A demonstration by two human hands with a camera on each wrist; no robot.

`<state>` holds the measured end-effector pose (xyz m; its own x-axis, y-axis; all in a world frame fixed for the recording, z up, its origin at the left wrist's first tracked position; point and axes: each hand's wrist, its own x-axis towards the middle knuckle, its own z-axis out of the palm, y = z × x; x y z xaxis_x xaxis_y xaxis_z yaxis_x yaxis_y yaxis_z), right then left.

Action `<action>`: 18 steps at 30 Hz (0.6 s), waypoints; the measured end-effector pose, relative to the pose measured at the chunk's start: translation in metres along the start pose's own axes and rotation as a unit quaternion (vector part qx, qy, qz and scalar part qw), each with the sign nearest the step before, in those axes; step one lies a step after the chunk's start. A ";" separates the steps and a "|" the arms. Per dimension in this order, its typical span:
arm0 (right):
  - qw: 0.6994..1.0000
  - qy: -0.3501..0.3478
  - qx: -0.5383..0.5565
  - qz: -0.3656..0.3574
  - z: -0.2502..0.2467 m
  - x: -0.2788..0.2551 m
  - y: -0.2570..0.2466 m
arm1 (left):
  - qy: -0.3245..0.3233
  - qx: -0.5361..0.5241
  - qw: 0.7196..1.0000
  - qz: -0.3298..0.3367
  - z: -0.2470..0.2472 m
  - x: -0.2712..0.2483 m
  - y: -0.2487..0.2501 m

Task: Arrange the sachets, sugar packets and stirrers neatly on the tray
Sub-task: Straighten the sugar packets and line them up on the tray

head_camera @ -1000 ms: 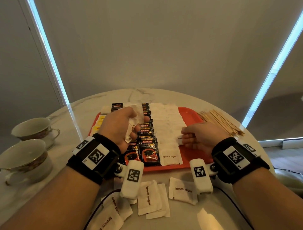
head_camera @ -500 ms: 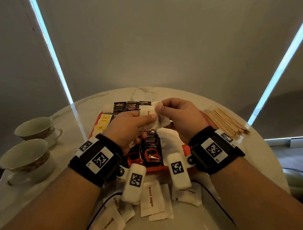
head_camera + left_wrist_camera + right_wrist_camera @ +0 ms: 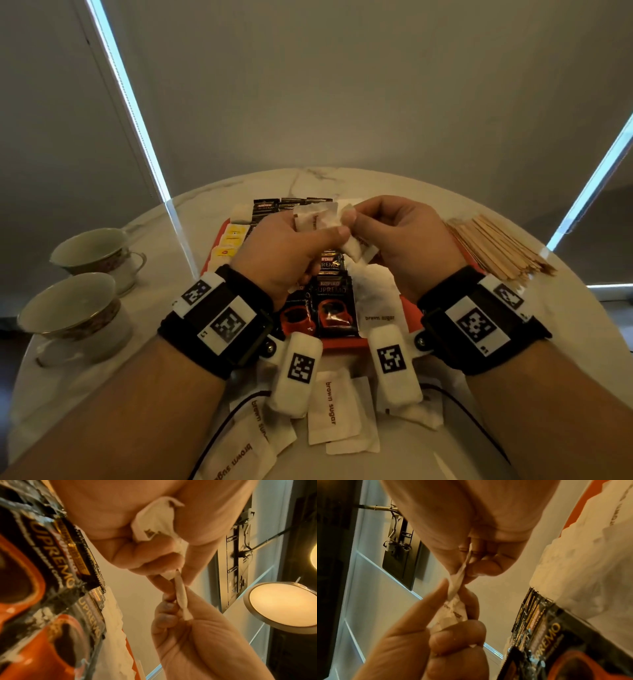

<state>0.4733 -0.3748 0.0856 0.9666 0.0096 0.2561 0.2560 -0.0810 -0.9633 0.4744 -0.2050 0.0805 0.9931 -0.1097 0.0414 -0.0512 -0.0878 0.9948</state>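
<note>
Above the red tray (image 3: pixel 346 343), my left hand (image 3: pixel 308 240) grips a bunch of white brown-sugar packets (image 3: pixel 313 219). My right hand (image 3: pixel 352 221) meets it and pinches one packet (image 3: pixel 354 248) out of that bunch. The left wrist view shows this packet (image 3: pixel 181 599) edge-on between the right hand's thumb and fingers (image 3: pixel 169 605). In the right wrist view the same packet (image 3: pixel 458 580) runs from my right fingertips down into the left hand's bunch (image 3: pixel 452 614). Black coffee sachets (image 3: pixel 332 301), a row of sugar packets (image 3: pixel 376 301) and yellow sachets (image 3: pixel 233 240) lie on the tray.
Wooden stirrers (image 3: pixel 496 246) lie in a heap on the marble table right of the tray. Several loose brown-sugar packets (image 3: pixel 332 407) lie on the table between tray and me. Two teacups (image 3: pixel 99 253) (image 3: pixel 68 308) stand at the left.
My right hand has left the sugar row on the tray, risen to the left hand and taken a packet from its bunch. Both hands now hover higher over the tray.
</note>
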 end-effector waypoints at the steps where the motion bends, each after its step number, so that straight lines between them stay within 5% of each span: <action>1: 1.000 0.008 0.013 0.003 -0.001 0.001 0.000 | -0.001 0.008 1.000 0.010 0.000 0.000 -0.001; 7: 0.994 -0.062 0.014 0.085 -0.015 -0.002 0.000 | 0.050 -0.055 0.997 -0.001 -0.001 0.003 -0.004; 13: 0.988 0.038 0.076 0.126 -0.029 -0.004 -0.001 | 0.037 -0.054 0.998 -0.021 0.004 0.003 -0.004; 18: 0.971 0.074 -0.054 0.223 -0.063 -0.013 0.013 | 0.045 -0.117 0.991 -0.050 0.000 0.004 0.004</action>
<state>0.4638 -0.4387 0.0750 0.9667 -0.1939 -0.1671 -0.1973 -0.1486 -0.9690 0.4784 -0.2059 0.0842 0.9979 -0.0226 -0.0599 0.0625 0.1384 0.9884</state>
